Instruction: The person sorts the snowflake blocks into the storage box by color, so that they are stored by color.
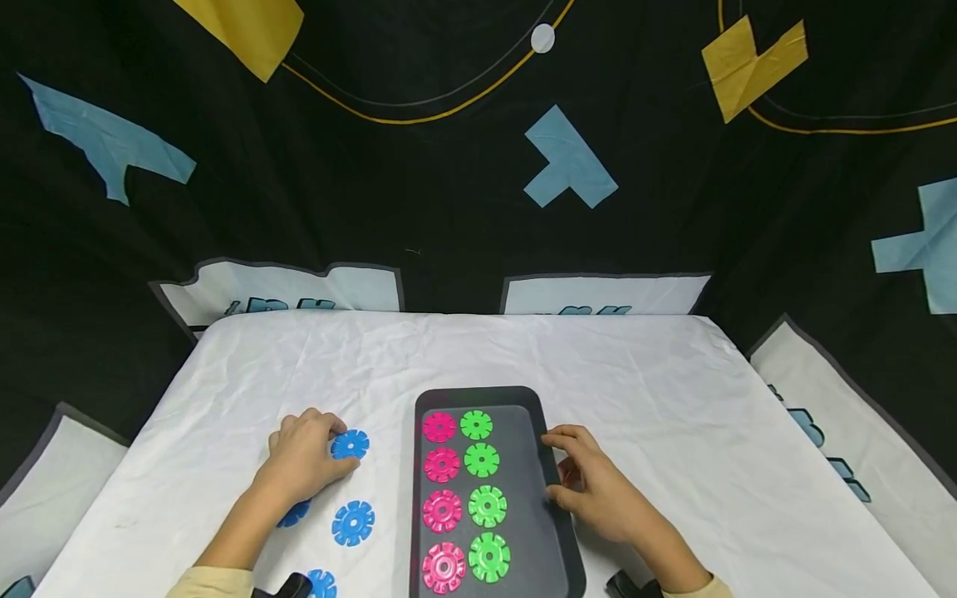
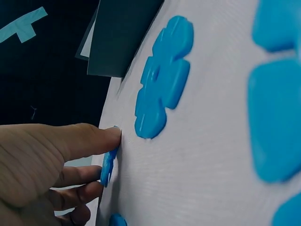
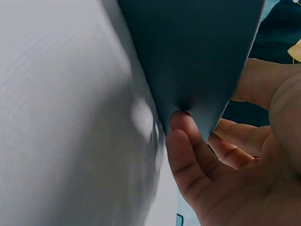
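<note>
On the white tablecloth [image 1: 635,399], centre-front, sits a dark grey tray [image 1: 549,531] holding two cols. of toothed discs: 4 pink discs [image 1: 442,510] on the left, 4 green discs [image 1: 488,506] on the right.

R. hand [image 1: 598,490]: at the tray's right edge, thumb and fingers curled round the rim; the right wrist view shows fingers [image 3: 188,155] under the tray's edge w/ thumb above, i.e. grasping the tray.

L. hand [image 1: 302,457]: left of the tray, on the cloth, pinching a blue disc [image 1: 350,445] by its near edge. Left wrist view confirms: thumb and fingertips [image 2: 101,139] clamp the disc's edge, disc tipped up off the cloth.

Other blue discs lie loose on the cloth nearby: one [image 1: 353,523] just right of the L. forearm, one partly hidden under it, one at the frame's bottom edge.
</note>
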`<state>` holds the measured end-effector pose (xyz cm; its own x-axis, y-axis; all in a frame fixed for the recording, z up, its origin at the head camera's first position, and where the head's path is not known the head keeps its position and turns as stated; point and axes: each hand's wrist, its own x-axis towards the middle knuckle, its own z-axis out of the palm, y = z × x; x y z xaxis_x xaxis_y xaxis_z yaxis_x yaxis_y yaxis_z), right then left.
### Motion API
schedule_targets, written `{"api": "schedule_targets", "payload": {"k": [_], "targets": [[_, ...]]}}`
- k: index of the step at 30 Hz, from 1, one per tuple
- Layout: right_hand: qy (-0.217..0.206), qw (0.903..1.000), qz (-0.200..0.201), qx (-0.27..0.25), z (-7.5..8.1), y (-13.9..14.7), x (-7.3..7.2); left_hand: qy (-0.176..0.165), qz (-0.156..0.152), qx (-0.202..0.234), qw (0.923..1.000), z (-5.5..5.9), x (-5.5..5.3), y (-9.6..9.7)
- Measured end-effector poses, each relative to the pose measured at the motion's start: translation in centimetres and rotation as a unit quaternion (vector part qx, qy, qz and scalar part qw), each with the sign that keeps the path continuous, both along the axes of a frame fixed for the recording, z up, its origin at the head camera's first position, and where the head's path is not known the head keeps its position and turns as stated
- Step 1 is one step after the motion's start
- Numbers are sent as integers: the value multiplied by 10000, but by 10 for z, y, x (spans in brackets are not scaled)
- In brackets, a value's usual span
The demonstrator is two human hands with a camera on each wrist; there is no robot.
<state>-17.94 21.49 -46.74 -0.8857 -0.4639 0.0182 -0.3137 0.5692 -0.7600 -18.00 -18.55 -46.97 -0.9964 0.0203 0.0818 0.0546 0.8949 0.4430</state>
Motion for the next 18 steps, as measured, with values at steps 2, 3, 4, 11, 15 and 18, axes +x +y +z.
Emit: {"api": "schedule_targets", "payload": {"k": [2, 3, 4, 11, 15, 18], "targets": [[-27, 10000, 16, 4, 0, 0, 0, 38, -5, 10, 10000, 0, 0, 0], [-34, 10000, 23, 13, 1, 0, 0, 69, -12, 2, 10000, 0, 0, 0], [-40, 10000, 31, 13, 1, 0, 0, 112, -20, -14, 9999, -1, 1, 0], [41, 10000, 49, 62, 0, 0, 0, 570, -43, 38, 9984, -3, 1, 0], [54, 10000, 52, 62, 0, 0, 0, 1034, -153, 199, 9943, 0, 0, 5], [70, 9999, 48, 57, 0, 0, 0, 1359, -281, 334, 9898, 3, 0, 10]]}}
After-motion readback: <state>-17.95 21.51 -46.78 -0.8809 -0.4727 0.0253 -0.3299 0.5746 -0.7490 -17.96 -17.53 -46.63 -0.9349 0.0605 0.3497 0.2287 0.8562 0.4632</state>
